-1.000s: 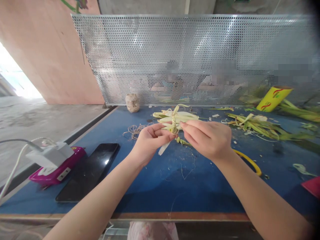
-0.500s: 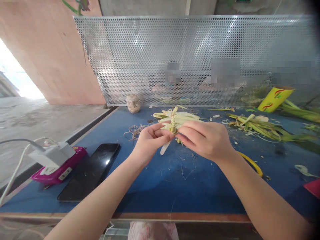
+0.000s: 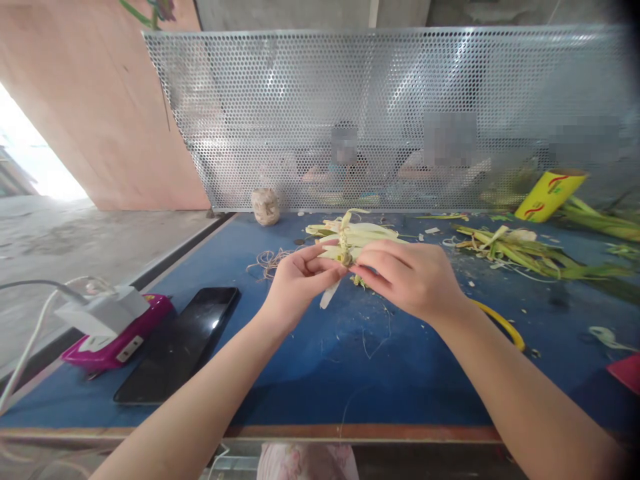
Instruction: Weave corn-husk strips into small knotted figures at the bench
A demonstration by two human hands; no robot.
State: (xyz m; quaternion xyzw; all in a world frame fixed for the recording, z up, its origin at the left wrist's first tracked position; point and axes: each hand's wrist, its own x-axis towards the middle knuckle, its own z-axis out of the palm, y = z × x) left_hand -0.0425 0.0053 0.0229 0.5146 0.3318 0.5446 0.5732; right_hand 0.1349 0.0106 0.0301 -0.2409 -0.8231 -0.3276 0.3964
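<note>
Pinched between the thumb and fingers of my left hand (image 3: 299, 281) is a small braided husk piece (image 3: 345, 245), pale yellow-green, knotted at its lower end. My right hand (image 3: 413, 277) is closed at the right side of that knot, its fingertips pressed together; whatever thin strand they grip is hidden. Behind both hands lies a pile of pale husk strips (image 3: 375, 231). Below the fingers a whitish strip (image 3: 329, 296) sticks out toward me.
On the blue table (image 3: 310, 380) are a black phone (image 3: 183, 343), a magenta power strip (image 3: 107, 357), tangled twine (image 3: 267, 263), a wrapped lump (image 3: 265, 207), green husks (image 3: 525, 253), a yellow roll (image 3: 550, 195) and a yellow loop (image 3: 505, 325). A perforated metal screen (image 3: 310, 87) stands behind; people sit beyond it.
Both hands stay nearly in place around the braided husk piece. The right fingertips have shifted very slightly at the knot, and the view has moved a little.
</note>
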